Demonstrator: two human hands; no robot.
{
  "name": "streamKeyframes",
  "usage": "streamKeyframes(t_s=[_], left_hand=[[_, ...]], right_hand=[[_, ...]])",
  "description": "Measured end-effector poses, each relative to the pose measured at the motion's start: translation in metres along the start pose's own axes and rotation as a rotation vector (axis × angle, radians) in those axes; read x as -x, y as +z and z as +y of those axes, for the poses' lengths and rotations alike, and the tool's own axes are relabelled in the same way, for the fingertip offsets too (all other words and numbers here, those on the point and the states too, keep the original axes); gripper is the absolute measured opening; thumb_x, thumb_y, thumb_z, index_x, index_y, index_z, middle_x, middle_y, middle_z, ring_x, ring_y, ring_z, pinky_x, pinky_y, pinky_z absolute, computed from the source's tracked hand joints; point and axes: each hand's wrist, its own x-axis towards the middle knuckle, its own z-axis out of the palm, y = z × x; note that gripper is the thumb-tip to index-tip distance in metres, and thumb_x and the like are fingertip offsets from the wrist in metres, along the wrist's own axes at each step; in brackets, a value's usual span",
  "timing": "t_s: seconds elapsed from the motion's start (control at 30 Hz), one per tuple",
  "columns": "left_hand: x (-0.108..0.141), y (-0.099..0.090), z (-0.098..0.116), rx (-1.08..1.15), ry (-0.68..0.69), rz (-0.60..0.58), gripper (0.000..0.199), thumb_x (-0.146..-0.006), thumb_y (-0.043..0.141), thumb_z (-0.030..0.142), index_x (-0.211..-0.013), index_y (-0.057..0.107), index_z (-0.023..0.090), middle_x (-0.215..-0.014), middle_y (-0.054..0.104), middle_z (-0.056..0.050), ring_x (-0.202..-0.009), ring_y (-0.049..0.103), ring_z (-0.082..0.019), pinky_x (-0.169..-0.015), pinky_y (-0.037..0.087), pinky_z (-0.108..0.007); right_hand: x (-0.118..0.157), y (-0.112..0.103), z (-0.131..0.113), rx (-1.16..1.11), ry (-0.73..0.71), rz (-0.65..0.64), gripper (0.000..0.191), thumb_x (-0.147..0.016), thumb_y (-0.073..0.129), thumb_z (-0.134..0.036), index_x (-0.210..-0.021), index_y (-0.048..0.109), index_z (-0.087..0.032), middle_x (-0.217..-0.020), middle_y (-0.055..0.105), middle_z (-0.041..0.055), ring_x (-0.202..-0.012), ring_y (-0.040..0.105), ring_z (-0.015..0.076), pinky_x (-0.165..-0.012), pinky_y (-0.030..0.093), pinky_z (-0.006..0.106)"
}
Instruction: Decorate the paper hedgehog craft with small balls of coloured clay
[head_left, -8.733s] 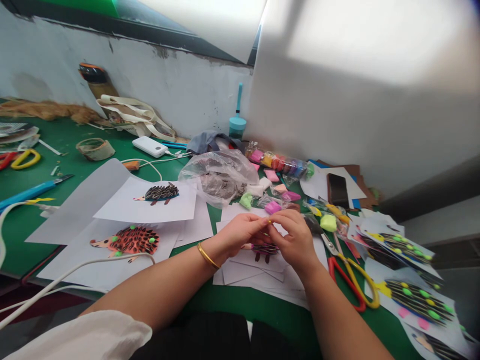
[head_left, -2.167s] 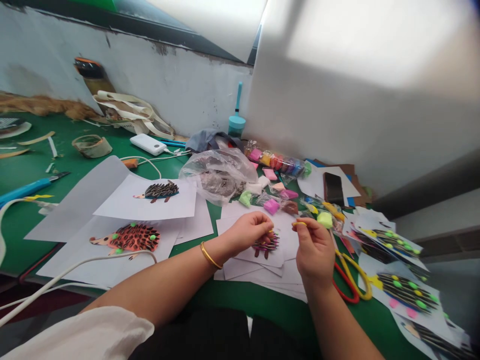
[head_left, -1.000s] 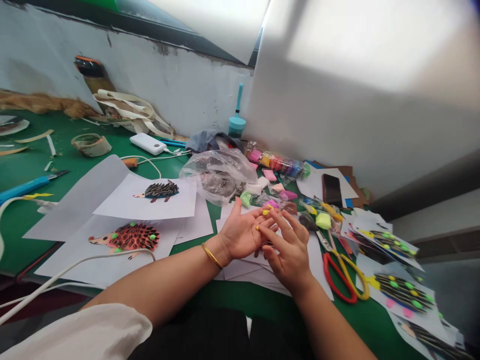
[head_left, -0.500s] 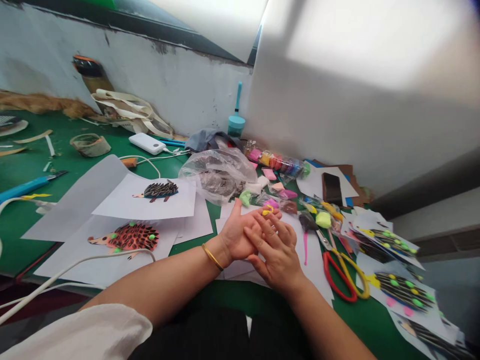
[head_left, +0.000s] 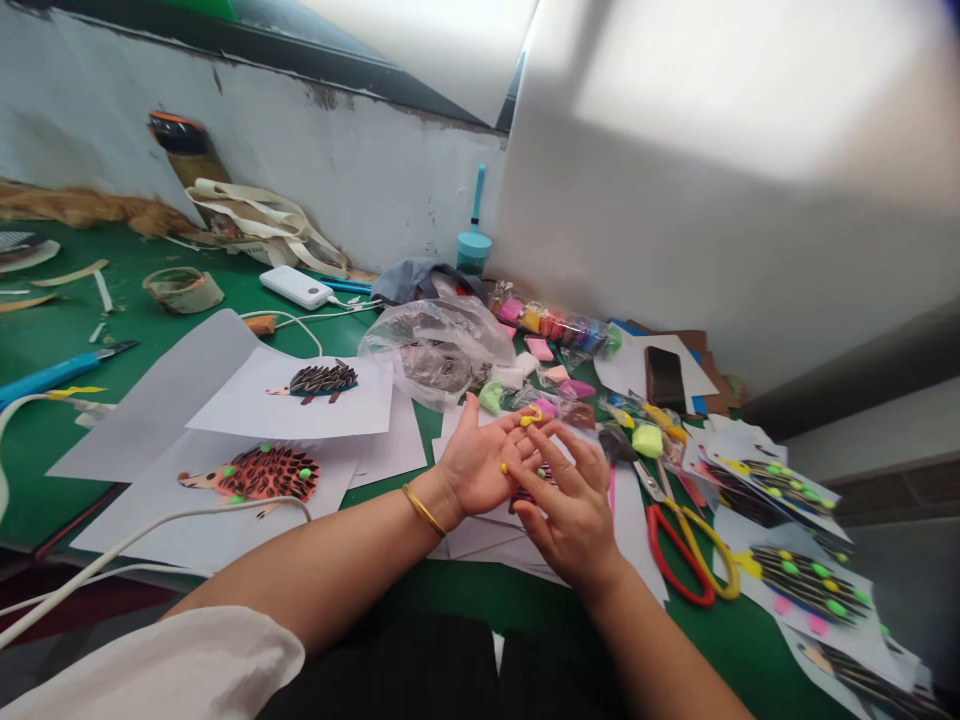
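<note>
My left hand (head_left: 480, 465) lies palm up with its fingers stretched out. A curled bit of yellow modelling clay (head_left: 531, 416) rests at its fingers. On the left palm, by the tip of my right index finger, is a tiny yellow clay ball (head_left: 504, 468). My right hand (head_left: 566, 500) hovers over the left palm with fingers apart; whether it touches the ball I cannot tell. Beneath the hands are white sheets (head_left: 480, 540), and part of a hedgehog picture (head_left: 536, 483) shows between them.
Scissors (head_left: 690, 550) lie to the right, beside stacked hedgehog pictures (head_left: 810, 580). Behind my hands are a clear plastic bag (head_left: 439, 350), bagged clay (head_left: 574, 388) and a yellow-green clay lump (head_left: 647, 440). Left are more hedgehog pictures (head_left: 259, 472), a white cable (head_left: 172, 525) and a utility knife (head_left: 60, 375).
My right hand has drawn slightly back and right from the left palm, and its fingers have lifted. The small yellow ball now shows. The left hand stays nearly in place.
</note>
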Motion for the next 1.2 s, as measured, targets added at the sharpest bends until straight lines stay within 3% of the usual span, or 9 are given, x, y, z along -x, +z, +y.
streamKeyframes(t_s=[0.17, 0.33, 0.43, 0.5, 0.6, 0.77, 0.83, 0.97, 1.2], left_hand=[[-0.001, -0.001, -0.002, -0.035, -0.05, 0.003, 0.082, -0.09, 0.026, 0.077, -0.122, 0.059, 0.008, -0.113, 0.067, -0.018, -0.104, 0.066, -0.024, -0.096, 0.048, -0.033], [-0.001, -0.001, -0.006, -0.048, -0.1, -0.035, 0.082, -0.089, 0.024, 0.078, -0.119, 0.061, 0.011, -0.106, 0.068, -0.015, -0.091, 0.067, -0.02, -0.078, 0.052, -0.028], [0.0, 0.0, -0.006, -0.072, -0.14, -0.047, 0.08, -0.09, 0.026, 0.077, -0.119, 0.061, 0.011, -0.103, 0.068, -0.014, -0.087, 0.068, -0.021, -0.069, 0.052, -0.027], [0.0, 0.002, -0.005, -0.07, -0.076, -0.024, 0.073, -0.093, 0.03, 0.072, -0.116, 0.061, 0.011, -0.106, 0.069, -0.015, -0.092, 0.069, -0.02, -0.072, 0.054, -0.027], [-0.001, 0.004, -0.001, -0.093, 0.08, 0.093, 0.05, -0.096, 0.046, 0.059, -0.105, 0.062, 0.013, -0.114, 0.069, -0.014, -0.104, 0.068, -0.02, -0.082, 0.056, -0.028], [-0.006, 0.004, 0.004, -0.172, 0.184, 0.31, 0.01, -0.091, 0.064, 0.023, -0.087, 0.061, 0.015, -0.086, 0.071, -0.004, -0.079, 0.072, -0.012, -0.068, 0.055, -0.02], [-0.006, 0.003, 0.005, -0.199, 0.199, 0.305, 0.004, -0.089, 0.065, 0.015, -0.088, 0.061, 0.015, -0.087, 0.072, -0.004, -0.079, 0.073, -0.012, -0.068, 0.055, -0.02], [-0.006, 0.002, 0.005, -0.205, 0.202, 0.256, 0.011, -0.085, 0.065, 0.008, -0.093, 0.061, 0.015, -0.097, 0.074, -0.007, -0.088, 0.074, -0.016, -0.073, 0.057, -0.022], [-0.005, 0.0, 0.005, -0.192, 0.18, 0.232, 0.008, -0.085, 0.064, 0.01, -0.093, 0.064, 0.013, -0.105, 0.074, -0.011, -0.098, 0.073, -0.019, -0.082, 0.057, -0.026]], right_hand=[[-0.001, 0.001, 0.0, -0.04, 0.006, -0.007, 0.041, -0.093, 0.057, -0.041, -0.133, 0.062, -0.032, -0.154, 0.047, 0.0069, -0.144, 0.037, 0.0367, -0.115, 0.028, 0.06], [-0.005, 0.003, -0.002, -0.133, 0.063, 0.096, 0.017, -0.089, 0.066, -0.025, -0.102, 0.073, -0.032, -0.138, 0.062, 0.0027, -0.134, 0.047, 0.0319, -0.109, 0.038, 0.055], [-0.006, -0.001, 0.0, -0.216, 0.087, 0.135, 0.012, -0.088, 0.067, -0.021, -0.096, 0.071, -0.028, -0.131, 0.065, 0.0042, -0.131, 0.05, 0.0305, -0.106, 0.042, 0.053], [-0.004, -0.006, 0.007, -0.245, 0.138, 0.196, 0.012, -0.088, 0.067, -0.02, -0.097, 0.069, -0.027, -0.123, 0.068, 0.0057, -0.123, 0.055, 0.0284, -0.104, 0.044, 0.051], [0.008, -0.013, 0.027, -0.281, 0.322, 0.261, 0.01, -0.092, 0.062, -0.022, -0.1, 0.066, -0.025, -0.101, 0.07, 0.0052, -0.099, 0.063, 0.0225, -0.092, 0.05, 0.043], [0.04, -0.01, 0.056, -0.273, 0.582, 0.074, 0.019, -0.091, 0.062, -0.032, -0.109, 0.066, -0.025, -0.1, 0.071, 0.0049, -0.093, 0.065, 0.0217, -0.08, 0.051, 0.037], [0.049, -0.007, 0.059, -0.302, 0.562, 0.005, 0.017, -0.092, 0.061, -0.033, -0.106, 0.068, -0.025, -0.101, 0.072, 0.0047, -0.094, 0.065, 0.022, -0.082, 0.051, 0.038], [0.049, -0.004, 0.058, -0.302, 0.476, -0.056, 0.013, -0.092, 0.063, -0.035, -0.091, 0.071, -0.025, -0.093, 0.073, 0.0044, -0.093, 0.065, 0.0227, -0.087, 0.05, 0.04], [0.047, -0.002, 0.057, -0.291, 0.58, -0.092, 0.015, -0.089, 0.059, -0.034, -0.091, 0.069, -0.023, -0.09, 0.073, 0.0055, -0.086, 0.066, 0.024, -0.077, 0.053, 0.039]])
